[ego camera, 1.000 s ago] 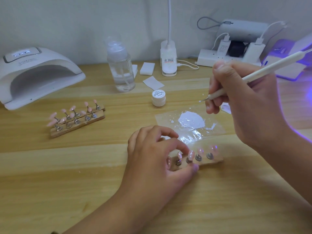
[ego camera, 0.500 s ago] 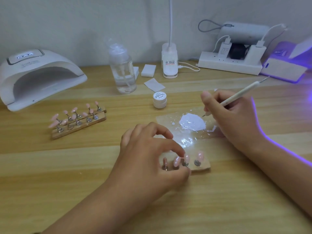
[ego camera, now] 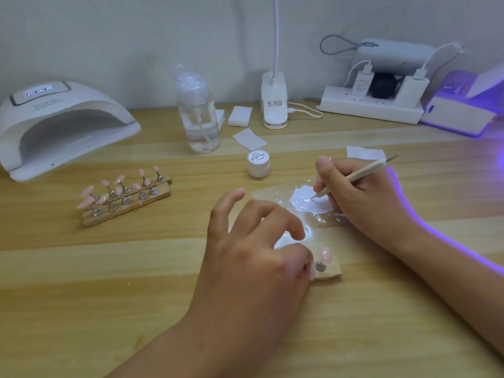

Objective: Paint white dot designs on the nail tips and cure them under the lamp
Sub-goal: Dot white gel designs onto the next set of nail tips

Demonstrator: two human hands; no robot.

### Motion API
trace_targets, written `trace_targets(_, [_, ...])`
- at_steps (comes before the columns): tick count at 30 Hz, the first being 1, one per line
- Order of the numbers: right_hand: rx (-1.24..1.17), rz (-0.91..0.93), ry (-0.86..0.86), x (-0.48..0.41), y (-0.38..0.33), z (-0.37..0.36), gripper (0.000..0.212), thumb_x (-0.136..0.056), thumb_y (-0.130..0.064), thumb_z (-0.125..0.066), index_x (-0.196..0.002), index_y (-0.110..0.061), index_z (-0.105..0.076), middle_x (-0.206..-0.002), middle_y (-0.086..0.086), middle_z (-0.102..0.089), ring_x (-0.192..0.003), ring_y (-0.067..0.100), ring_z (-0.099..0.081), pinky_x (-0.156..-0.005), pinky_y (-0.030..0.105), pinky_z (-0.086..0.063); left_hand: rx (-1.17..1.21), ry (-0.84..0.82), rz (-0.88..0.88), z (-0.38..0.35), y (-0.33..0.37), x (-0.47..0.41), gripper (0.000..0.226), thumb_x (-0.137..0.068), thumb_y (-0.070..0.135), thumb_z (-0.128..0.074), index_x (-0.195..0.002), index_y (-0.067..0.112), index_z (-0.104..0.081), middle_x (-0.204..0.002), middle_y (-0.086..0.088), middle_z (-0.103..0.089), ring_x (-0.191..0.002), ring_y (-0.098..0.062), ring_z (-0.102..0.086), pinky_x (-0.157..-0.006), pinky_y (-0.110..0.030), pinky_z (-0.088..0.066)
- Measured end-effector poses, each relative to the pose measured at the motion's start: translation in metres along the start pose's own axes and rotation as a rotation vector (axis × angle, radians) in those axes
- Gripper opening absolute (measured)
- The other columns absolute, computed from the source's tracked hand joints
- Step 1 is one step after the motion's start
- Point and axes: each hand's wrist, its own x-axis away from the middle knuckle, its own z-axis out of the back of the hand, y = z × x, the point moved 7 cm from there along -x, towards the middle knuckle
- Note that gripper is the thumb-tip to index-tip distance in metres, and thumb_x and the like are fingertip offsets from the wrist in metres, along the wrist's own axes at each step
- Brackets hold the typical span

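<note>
lamp (ego camera: 62, 124), bottle (ego camera: 197, 115) and jar (ego camera: 257, 165) stand behind; left hand (ego camera: 253, 257) grips, mostly hiding, nail stand (ego camera: 331, 272); right hand (ego camera: 362, 197) holds pen (ego camera: 362, 173); lamp reads "sun".

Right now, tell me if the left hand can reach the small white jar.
Probably yes. The jar stands on bare table just beyond the left hand, nothing between them; the paint-smeared film lies off to the right. The hand would first have to release the wooden strip it grips.
</note>
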Motion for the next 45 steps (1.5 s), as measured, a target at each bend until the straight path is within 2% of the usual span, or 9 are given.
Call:
trace_targets(6, [-0.116,-0.013,0.068,0.000,-0.001,0.006,0.047,-0.100,-0.041,-0.054,-0.064,-0.015,-0.067,-0.049,-0.014,-0.053,-0.044,0.003,-0.048,-0.044,0.018,-0.042,0.255,0.147,0.084,0.015,-0.008,-0.002,0.012,-0.082,0.029,-0.068,-0.070,0.026,-0.071,-0.073,0.017,-0.071,-0.075,0.000,-0.066,-0.105,-0.037,-0.038])
trace_targets(10, [-0.212,-0.009,0.119,0.000,-0.002,0.009,0.047,-0.102,-0.036,-0.052,-0.065,-0.010,-0.066,-0.048,-0.007,-0.049,-0.040,0.004,-0.046,-0.040,0.013,-0.038,0.547,0.144,0.360,0.014,-0.043,-0.004,0.010,-0.078,0.022,-0.079,-0.072,0.029,-0.074,-0.077,0.024,-0.072,-0.080,0.003,-0.066,-0.075,-0.019,-0.048])
trace_targets(12, [-0.229,0.025,0.140,0.001,-0.005,0.012,0.047,-0.104,-0.035,-0.048,-0.070,-0.008,-0.067,-0.048,-0.004,-0.050,-0.041,0.004,-0.046,-0.040,0.013,-0.038,0.703,0.103,0.470,0.005,-0.059,-0.003,0.008,-0.078,0.023,-0.082,-0.073,0.027,-0.078,-0.079,0.021,-0.074,-0.078,0.007,-0.065,-0.072,-0.012,-0.046])
trace_targets(16, [-0.291,0.083,0.183,0.000,-0.013,0.019,0.048,-0.105,-0.040,-0.042,-0.076,-0.014,-0.071,-0.058,0.009,-0.062,-0.050,0.011,-0.054,-0.046,0.022,-0.042,0.920,0.042,0.587,-0.015,-0.078,0.001,0.005,-0.076,0.030,-0.080,-0.080,0.027,-0.081,-0.084,0.009,-0.078,-0.076,-0.009,-0.061,-0.075,-0.040,-0.050])
trace_targets(20, [-0.358,0.110,0.143,0.004,-0.030,0.016,0.039,-0.097,-0.043,-0.055,-0.070,-0.021,-0.072,-0.059,0.003,-0.065,-0.054,0.014,-0.061,-0.052,0.022,-0.045,1.000,0.009,0.587,-0.024,-0.082,0.003,0.012,-0.073,0.034,-0.080,-0.083,0.029,-0.081,-0.086,0.006,-0.078,-0.073,-0.022,-0.054,-0.069,-0.034,-0.047])
trace_targets(27, [-0.495,0.100,-0.158,0.021,-0.053,-0.019,0.032,-0.091,-0.031,-0.068,-0.064,-0.013,-0.065,-0.055,0.003,-0.062,-0.050,0.018,-0.060,-0.049,0.026,-0.047,0.982,-0.038,0.484,-0.023,-0.075,0.002,0.009,-0.076,0.025,-0.079,-0.083,0.020,-0.082,-0.076,0.003,-0.076,-0.057,0.000,-0.055,-0.056,-0.015,-0.044])
trace_targets(35, [-0.386,0.047,-0.247,0.028,-0.057,-0.027,0.032,-0.089,-0.038,-0.058,-0.067,-0.016,-0.065,-0.061,-0.001,-0.068,-0.057,0.015,-0.066,-0.041,0.055,-0.050,0.960,-0.046,0.415,-0.022,-0.071,0.000,0.007,-0.082,0.009,-0.078,-0.086,0.013,-0.081,-0.081,-0.001,-0.074,-0.063,-0.029,-0.063,-0.047,-0.017,-0.046])
trace_targets(39, [-0.376,0.066,-0.231,0.028,-0.060,-0.027,0.032,-0.092,-0.034,-0.058,-0.069,-0.013,-0.065,-0.061,-0.001,-0.067,-0.057,0.015,-0.066,-0.041,0.041,-0.051,0.963,-0.052,0.394,-0.020,-0.070,0.000,0.009,-0.083,0.009,-0.077,-0.087,0.015,-0.082,-0.081,0.003,-0.075,-0.062,-0.011,-0.063,-0.048,-0.015,-0.046])
trace_targets(45, [-0.392,0.046,-0.237,0.030,-0.060,-0.028,0.030,-0.092,-0.030,-0.058,-0.069,-0.012,-0.065,-0.059,0.001,-0.066,-0.056,0.015,-0.065,-0.029,0.030,-0.042,0.947,-0.059,0.389,-0.020,-0.068,-0.001,0.007,-0.082,0.010,-0.078,-0.086,0.015,-0.082,-0.080,0.004,-0.074,-0.058,-0.008,-0.061,-0.047,-0.014,-0.045])
